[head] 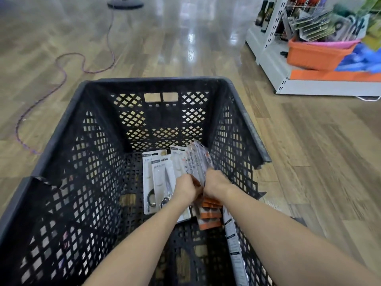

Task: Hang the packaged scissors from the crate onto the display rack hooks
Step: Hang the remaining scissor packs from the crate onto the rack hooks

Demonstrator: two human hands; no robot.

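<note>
A black lattice crate [68, 120] stands on the floor right below me. Several packaged scissors lie in its bottom: two flat white-carded packs [156, 178] at the left, and a tilted bundle of packs [195, 159] with orange lower ends leaning toward the right wall. Both my arms reach down into the crate. My left hand [186, 187] and my right hand [216, 182] are side by side, closed on the tilted bundle of packs. The display rack [274, 36], white perforated metal with wire hooks and hanging packs, stands at the upper right.
An orange tub [315, 56] with a pink basket and blue items sits on the rack's lower shelf. A purple-orange cable [61, 77] snakes across the wooden floor at left, leading to a round black stand base [125, 4]. One more pack [235, 250] leans inside the crate's right wall.
</note>
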